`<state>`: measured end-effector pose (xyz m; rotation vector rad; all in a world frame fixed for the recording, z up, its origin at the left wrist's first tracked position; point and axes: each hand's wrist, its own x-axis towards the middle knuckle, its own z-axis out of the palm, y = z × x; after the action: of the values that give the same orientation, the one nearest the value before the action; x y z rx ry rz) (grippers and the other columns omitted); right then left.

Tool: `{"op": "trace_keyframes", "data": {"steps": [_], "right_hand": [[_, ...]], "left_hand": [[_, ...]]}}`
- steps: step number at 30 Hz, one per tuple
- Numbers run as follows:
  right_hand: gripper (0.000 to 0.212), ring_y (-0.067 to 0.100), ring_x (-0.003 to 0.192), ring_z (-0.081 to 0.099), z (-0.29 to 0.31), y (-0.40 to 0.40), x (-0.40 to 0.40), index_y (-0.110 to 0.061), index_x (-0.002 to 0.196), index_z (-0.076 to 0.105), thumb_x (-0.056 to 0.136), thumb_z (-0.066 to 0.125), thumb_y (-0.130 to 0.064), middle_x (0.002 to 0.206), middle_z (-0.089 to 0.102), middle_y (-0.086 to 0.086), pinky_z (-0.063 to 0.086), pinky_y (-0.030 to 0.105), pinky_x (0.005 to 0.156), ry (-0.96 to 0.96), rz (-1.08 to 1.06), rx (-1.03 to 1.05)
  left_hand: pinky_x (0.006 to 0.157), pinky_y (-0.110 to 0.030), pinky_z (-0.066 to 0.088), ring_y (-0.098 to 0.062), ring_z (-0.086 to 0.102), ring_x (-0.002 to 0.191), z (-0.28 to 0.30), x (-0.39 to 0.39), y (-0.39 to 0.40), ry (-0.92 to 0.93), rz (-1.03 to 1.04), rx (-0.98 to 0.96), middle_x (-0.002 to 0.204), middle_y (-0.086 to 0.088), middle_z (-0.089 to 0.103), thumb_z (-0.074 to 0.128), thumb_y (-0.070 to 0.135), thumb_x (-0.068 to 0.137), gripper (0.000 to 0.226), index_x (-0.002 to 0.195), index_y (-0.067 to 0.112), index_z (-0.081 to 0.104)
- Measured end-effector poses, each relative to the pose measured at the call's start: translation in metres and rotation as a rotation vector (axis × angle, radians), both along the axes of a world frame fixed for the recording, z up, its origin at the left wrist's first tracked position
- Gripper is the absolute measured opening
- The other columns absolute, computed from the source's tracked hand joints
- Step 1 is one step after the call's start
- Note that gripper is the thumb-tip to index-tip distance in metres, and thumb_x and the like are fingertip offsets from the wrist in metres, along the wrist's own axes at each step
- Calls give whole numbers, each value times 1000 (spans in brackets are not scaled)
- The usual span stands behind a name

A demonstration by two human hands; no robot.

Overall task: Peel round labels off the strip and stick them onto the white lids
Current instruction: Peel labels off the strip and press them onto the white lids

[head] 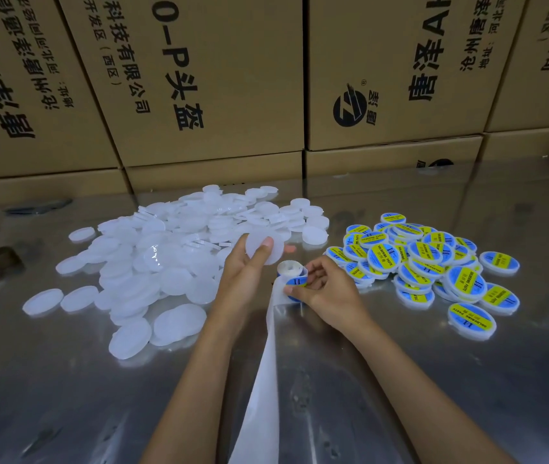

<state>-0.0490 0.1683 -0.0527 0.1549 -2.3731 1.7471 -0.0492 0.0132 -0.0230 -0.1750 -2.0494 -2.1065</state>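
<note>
I see the left hand (249,272) gripping a bare lid (265,247) while the right hand (320,289) pinches a label (296,283) (half-peeled, I judge), which could crease or land off-centre

1. This is looking like a warehouse or packing room: stacked cardboard cartons (212,78) printed with black company lettering are walling off the back.
2. A reflective metal worktable (400,380) is carrying bulk goods: a loose heap of plain white lids (172,256) is lying beside a pile of labelled lids (427,262), suggesting batch labelling work.
</note>
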Motion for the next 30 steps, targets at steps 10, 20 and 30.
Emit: {"op": "trace_keyframes", "data": {"steps": [10,20,30], "right_hand": [[45,-11,54,52,-2,0,3,-10,71,43,70,88,-17,64,60,-35,37,8,53,33,-15,44],[36,4,57,43,16,20,10,-13,70,52,75,84,-28,58,48,-11,35,17,57,-169,270,88],[15,21,75,60,37,36,12,-22,62,70,70,61,-32,73,63,2,45,39,77,-220,208,-393]], "left_hand": [[85,-26,52,-1,68,93,-7,8,16,38,-85,-214,92,19,74,54,34,102,19,113,21,62],[74,-6,47,7,67,89,-5,3,12,71,10,-363,86,21,75,46,29,106,8,104,31,54],[78,-26,55,-11,69,95,3,10,13,-48,-16,-63,100,1,77,45,32,94,20,105,18,55]]}}
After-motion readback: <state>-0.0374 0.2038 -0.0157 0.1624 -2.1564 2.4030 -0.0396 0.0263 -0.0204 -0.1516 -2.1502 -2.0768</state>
